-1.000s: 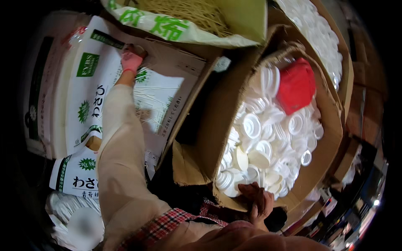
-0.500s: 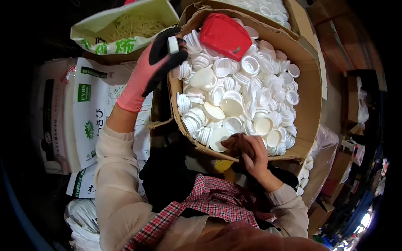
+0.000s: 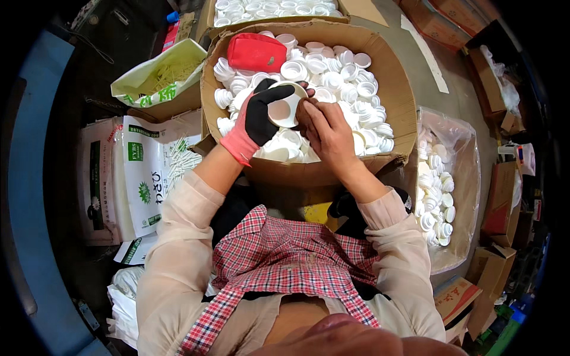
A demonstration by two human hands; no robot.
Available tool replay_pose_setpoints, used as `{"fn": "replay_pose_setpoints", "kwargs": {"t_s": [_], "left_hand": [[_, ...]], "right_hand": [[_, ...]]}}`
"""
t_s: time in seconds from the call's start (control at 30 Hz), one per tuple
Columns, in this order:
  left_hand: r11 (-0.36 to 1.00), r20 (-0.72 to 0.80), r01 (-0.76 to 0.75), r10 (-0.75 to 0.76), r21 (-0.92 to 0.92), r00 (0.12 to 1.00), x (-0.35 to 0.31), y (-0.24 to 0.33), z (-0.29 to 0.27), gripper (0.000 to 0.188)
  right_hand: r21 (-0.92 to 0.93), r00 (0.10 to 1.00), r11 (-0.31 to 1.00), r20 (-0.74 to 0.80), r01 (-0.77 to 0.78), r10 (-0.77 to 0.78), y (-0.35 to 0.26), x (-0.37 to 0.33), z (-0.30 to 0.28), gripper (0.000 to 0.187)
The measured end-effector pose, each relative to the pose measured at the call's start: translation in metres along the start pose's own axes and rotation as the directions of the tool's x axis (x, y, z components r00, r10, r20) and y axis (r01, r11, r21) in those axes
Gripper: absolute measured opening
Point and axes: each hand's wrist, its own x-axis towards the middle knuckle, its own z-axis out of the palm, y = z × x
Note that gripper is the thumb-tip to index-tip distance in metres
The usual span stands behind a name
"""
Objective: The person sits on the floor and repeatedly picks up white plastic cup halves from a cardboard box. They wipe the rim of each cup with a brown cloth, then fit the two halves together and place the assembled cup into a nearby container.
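My left hand (image 3: pixel 261 115), in a pink and black glove, curls round a white plastic cap (image 3: pixel 285 110), its round face turned up. Close against its right side is my bare right hand (image 3: pixel 328 129), fingers bent together round something small and brown (image 3: pixel 305 115); what it is I cannot make out. Both hands are over the near part of a large cardboard box (image 3: pixel 399 89) heaped with loose white plastic caps (image 3: pixel 332 80). A red pouch (image 3: pixel 256 52) lies on the heap at the far left.
Left of the box, a white-green bag (image 3: pixel 127 86) holds pale thin strands (image 3: pixel 172 75). White printed sacks (image 3: pixel 142 178) carry small white sticks (image 3: pixel 181 159). A plastic-lined carton (image 3: pixel 463 178) of caps stands right; another box of caps (image 3: pixel 279 8) lies beyond. My checked apron (image 3: pixel 279 243) covers my lap.
My left hand has come from the box's left rim, where it held a white piece, to over the caps. The right hand has risen from the near edge to meet it. The view has shifted.
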Motion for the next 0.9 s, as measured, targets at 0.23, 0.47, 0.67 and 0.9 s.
{"fn": "replay_pose_setpoints", "kwargs": {"t_s": [0.23,0.47,0.67,0.9], "left_hand": [[0.282,0.148,0.362,-0.57,-0.889,0.808,-0.007,-0.023,0.038,0.061],[0.107,0.306,0.46,-0.613,-0.881,0.729,-0.005,-0.005,0.049,0.078],[-0.103,0.462,0.457,-0.346,-0.884,0.817,-0.016,-0.024,0.041,0.08],[0.459,0.055,0.273,-0.435,-0.846,0.899,-0.024,-0.011,0.055,0.044]], "right_hand": [[0.081,0.998,0.996,0.048,0.032,-0.036,-0.026,-0.025,0.002,0.052],[-0.019,0.975,0.977,0.062,0.215,-0.213,-0.01,-0.015,-0.005,0.042],[-0.073,0.983,0.981,-0.028,0.181,-0.183,-0.01,-0.01,-0.003,0.042],[-0.183,0.996,0.982,-0.091,-0.039,0.023,-0.009,-0.001,0.012,0.043]]}}
